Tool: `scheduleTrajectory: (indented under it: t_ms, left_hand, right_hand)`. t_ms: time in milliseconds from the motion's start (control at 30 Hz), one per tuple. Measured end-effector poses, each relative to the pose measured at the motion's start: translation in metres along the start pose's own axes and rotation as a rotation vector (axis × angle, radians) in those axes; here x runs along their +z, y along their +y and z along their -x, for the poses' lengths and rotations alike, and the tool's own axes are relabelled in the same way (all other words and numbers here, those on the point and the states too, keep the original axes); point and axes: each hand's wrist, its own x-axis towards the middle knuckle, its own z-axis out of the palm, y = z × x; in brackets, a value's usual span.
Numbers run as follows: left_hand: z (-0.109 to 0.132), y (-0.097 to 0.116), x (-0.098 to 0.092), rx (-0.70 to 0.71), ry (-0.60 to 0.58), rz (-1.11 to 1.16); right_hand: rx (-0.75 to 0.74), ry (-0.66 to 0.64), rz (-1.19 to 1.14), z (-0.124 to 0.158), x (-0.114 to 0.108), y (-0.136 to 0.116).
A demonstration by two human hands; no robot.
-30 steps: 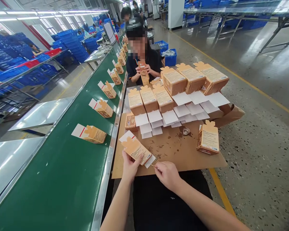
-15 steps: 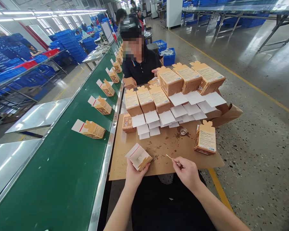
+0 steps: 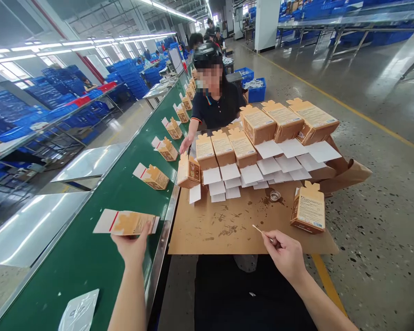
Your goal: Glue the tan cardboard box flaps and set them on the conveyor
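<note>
My left hand [image 3: 133, 246] grips a small brown printed carton [image 3: 133, 222] over the green conveyor belt [image 3: 89, 257]. The carton's white flap with a red strip points left; whether its base touches the belt I cannot tell. Above the cardboard-covered table [image 3: 207, 239], my right hand [image 3: 286, 250] pinches a cotton swab [image 3: 258, 228], its tip pointing up and left. A small clear dish [image 3: 274, 196] sits beyond the swab among dark wet spots. To the right of that hand stands a single brown carton [image 3: 308, 208].
Stacked cartons [image 3: 243, 149] with white flaps hanging out fill the table's far side. More cartons [image 3: 153, 177] stand in a row along the belt. A clear plastic packet [image 3: 79, 310] lies on the belt nearby. Across the table, a co-worker [image 3: 215, 103] reaches toward a carton [image 3: 189, 171] at the stack's left end.
My left hand has carried the carton left from the table to over the belt. The co-worker's hand has moved beside a carton at the stack's left end. The plastic packet has come into view.
</note>
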Motion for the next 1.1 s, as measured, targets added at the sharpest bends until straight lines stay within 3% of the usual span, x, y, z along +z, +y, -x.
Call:
scheduleTrajectory:
  t_ms: [100,233,400,500,567,633,700,733,800,900,967,1033,1100]
  left_hand:
    - [-0.021,-0.012,-0.008,-0.109,-0.035,-0.094]
    - [-0.019,-0.02,0.002,-0.16,-0.053,-0.132]
    - [-0.025,-0.013,0.02,-0.19,-0.056,-0.17]
    - [-0.022,-0.014,0.021,-0.21,-0.048,-0.152]
    - [-0.013,-0.019,0.013,-0.128,0.068,-0.149]
    - [-0.004,-0.021,0.006,0.084,0.206,-0.116]
    - [-0.002,-0.014,0.01,0.305,0.19,-0.035]
    - [-0.005,-0.006,0.019,0.364,0.113,-0.01]
    - [-0.019,0.018,0.05,0.337,-0.088,-0.079]
    - [-0.049,0.055,0.113,0.119,-0.298,-0.381]
    - [-0.064,0.068,0.147,0.001,-0.377,-0.491]
    - [-0.068,0.068,0.164,-0.08,-0.445,-0.503]
    - [-0.062,0.061,0.159,-0.13,-0.485,-0.494]
  right_hand:
    - [-0.02,-0.008,0.003,-0.005,-0.002,-0.003]
    - [-0.037,-0.006,0.002,-0.011,-0.002,-0.007]
    - [-0.049,-0.032,-0.017,-0.018,0.003,-0.014]
    - [-0.056,-0.022,-0.01,-0.019,-0.003,-0.016]
    - [-0.073,0.028,0.016,-0.017,-0.015,-0.015]
    - [-0.102,0.094,0.042,-0.012,-0.029,-0.014]
    - [-0.14,0.139,0.066,-0.01,-0.042,-0.013]
    - [-0.162,0.149,0.081,-0.01,-0.047,-0.014]
    - [-0.216,0.146,0.12,-0.017,-0.054,-0.015]
    - [-0.299,0.129,0.199,-0.037,-0.06,-0.014]
    - [-0.306,0.111,0.273,-0.054,-0.064,-0.01]
    - [-0.244,0.06,0.37,-0.073,-0.067,-0.005]
    - [-0.131,-0.039,0.492,-0.092,-0.069,-0.003]
